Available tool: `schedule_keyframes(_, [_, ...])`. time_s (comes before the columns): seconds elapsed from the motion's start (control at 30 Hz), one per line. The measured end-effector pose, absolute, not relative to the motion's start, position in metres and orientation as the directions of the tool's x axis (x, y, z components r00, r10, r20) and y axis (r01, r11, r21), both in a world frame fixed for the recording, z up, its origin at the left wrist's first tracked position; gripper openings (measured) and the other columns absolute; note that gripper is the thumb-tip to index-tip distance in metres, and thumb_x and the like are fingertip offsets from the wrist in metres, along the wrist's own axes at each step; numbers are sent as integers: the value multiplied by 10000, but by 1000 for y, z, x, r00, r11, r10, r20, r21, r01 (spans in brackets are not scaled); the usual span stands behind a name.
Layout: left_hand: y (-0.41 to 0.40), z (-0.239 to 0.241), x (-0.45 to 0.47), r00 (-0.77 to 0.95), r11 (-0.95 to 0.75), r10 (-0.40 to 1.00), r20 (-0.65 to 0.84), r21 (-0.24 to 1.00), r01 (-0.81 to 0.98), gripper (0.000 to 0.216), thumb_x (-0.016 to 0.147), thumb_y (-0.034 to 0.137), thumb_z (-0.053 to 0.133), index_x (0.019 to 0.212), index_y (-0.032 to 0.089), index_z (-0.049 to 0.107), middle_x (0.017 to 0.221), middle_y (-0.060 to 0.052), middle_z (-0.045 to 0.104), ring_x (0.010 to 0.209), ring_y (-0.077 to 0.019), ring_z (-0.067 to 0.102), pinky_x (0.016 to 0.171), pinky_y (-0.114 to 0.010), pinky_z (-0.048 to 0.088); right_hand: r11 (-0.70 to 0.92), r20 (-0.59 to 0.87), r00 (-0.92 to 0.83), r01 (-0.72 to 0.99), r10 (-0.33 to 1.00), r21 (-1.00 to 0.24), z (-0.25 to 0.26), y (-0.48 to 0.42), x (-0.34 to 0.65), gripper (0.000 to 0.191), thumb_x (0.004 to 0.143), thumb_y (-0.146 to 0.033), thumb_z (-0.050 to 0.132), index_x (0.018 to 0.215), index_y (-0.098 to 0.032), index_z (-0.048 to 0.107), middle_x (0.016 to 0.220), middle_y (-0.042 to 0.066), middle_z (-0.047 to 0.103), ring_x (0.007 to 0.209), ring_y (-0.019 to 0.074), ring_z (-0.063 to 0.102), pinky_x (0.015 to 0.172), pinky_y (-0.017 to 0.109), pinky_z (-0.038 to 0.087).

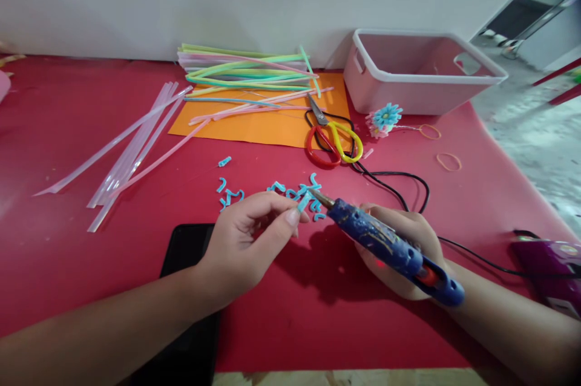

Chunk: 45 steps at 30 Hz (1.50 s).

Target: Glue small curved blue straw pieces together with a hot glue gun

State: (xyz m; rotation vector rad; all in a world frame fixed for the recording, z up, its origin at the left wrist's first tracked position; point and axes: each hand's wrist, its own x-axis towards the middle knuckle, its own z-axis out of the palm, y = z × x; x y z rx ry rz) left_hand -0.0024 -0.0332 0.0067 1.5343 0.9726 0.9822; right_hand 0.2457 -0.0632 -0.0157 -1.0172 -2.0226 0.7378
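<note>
left of the scissors [333, 139], straws [247, 74] pile across the orange sheet [272, 126] — no clear way through. just below them blue clippings [290, 192] lie scattered; to their right a black cord [399, 183] loops — bare red tabletop [490, 192] beyond it.

You get soft, even light from the right; the floor [544, 150] there washes out. Your right hand [403, 247] throws 1 dull shadow leftward on the red table [318, 325]. Edges bow and blur.
</note>
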Motion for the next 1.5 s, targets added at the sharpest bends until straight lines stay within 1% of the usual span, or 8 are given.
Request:
schedule_keyframes(0.17, [-32,4,-2,337,-220,924,179,972,88,138,929,164,577,829,186,671,697,33,610,629,-70,541,594,-177,443,421,296,-330,423,896,-802,-14,-64,243,245,752,-72,641,804,-245,475,593,-87,429,444,72,339,421,218,328])
schedule_keyframes(0.33, [-32,5,-2,348,-259,914,206,959,112,156,953,189,557,833,188,657,714,19,592,634,-91,526,603,-214,439,487,333,-399,389,854,-782,-13,-61,243,228,735,-94,658,836,-241,516,588,-82,465,430,80,371,440,234,375])
schedule_keyframes(0.57, [-34,-2,-5,334,-182,930,151,981,62,207,994,279,517,848,200,641,731,7,569,583,-102,447,561,-248,394,488,336,-398,387,854,-782,-11,-62,242,207,726,-78,633,812,-232,524,593,-71,494,433,79,408,431,225,371])
schedule_keyframes(0.77, [-35,-6,-6,340,-123,933,117,992,-2,232,1019,268,473,825,203,584,733,21,525,606,-103,435,592,-253,386,511,345,-420,392,839,-765,-12,-61,242,203,741,-108,643,838,-231,515,565,-82,462,415,72,374,411,218,349])
schedule_keyframes(0.97, [-36,-5,-6,355,-125,927,119,992,-6,229,1021,291,469,841,201,580,719,22,489,606,-111,433,590,-260,384,544,365,-437,414,822,-730,-8,-60,240,182,745,-111,619,848,-231,528,559,-73,478,410,82,370,412,232,358])
schedule_keyframes(1.3, [-35,-4,-7,399,-111,911,104,994,-6,224,1016,349,496,870,213,596,807,-9,555,634,-114,459,590,-260,395,541,355,-470,354,808,-763,-11,-61,244,180,767,-164,641,887,-249,537,671,-23,570,451,105,459,442,247,391])
schedule_keyframes(1.4, [-33,-3,-7,414,-138,900,134,990,-21,206,1011,353,508,883,218,597,800,-9,545,653,-122,481,593,-263,402,537,353,-461,367,814,-760,-14,-63,245,212,772,-156,664,922,-255,550,715,2,616,490,123,505,452,256,406])
schedule_keyframes(1.5, [-32,-2,-6,432,-183,883,184,982,-45,192,1012,329,508,884,217,596,805,-10,550,678,-124,502,620,-266,414,555,405,-431,314,806,-770,-17,-64,245,213,768,-145,668,909,-253,550,701,-4,600,497,126,502,463,264,410])
